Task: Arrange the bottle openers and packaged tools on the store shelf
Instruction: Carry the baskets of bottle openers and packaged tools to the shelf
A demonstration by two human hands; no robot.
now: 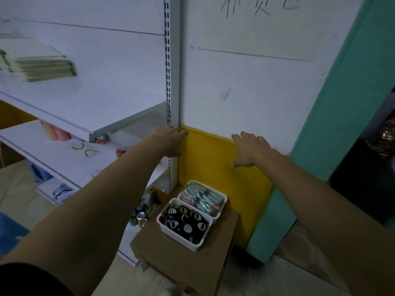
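Hanging open-fingered, left hand (171, 142) and right hand (250, 150) hover above the bins (177, 237).

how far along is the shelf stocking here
Barely started, it seems. Done: nothing clearly shelved; the opener bin and packaged-tool bin both sit full on the cardboard box. In hand: nothing; the left hand is at the shelf upright, the right hand open by the yellow panel. Left: emptying both bins.

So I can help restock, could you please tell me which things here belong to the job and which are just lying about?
For the job: openers; packaged tools; shelf.
Lying about: booklets; cans; cardboard box.
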